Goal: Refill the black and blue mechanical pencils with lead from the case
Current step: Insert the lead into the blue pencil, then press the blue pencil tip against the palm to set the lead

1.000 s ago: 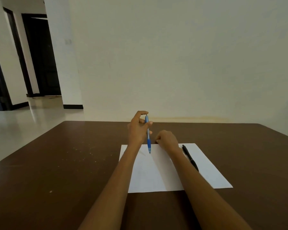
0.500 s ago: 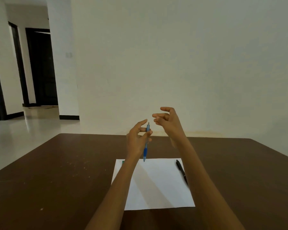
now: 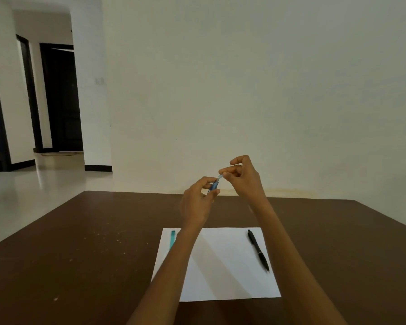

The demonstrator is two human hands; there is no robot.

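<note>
Left grip (image 3: 198, 198) is pinching the blue pencil (image 3: 213, 185) above the paper (image 3: 220, 277); right grip (image 3: 240, 175) is nipping its cap end. Pulling straight seems best. Black pencil (image 3: 258, 250) is lying on the paper's right, case (image 3: 172, 239) left.

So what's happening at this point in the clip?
A person at a brown table holds the blue pencil up in the left hand, while the right hand pinches its top end, probably the cap. The black pencil lies untouched on the white paper. A teal lead case lies at the paper's left edge, partly hidden by the left forearm.
</note>
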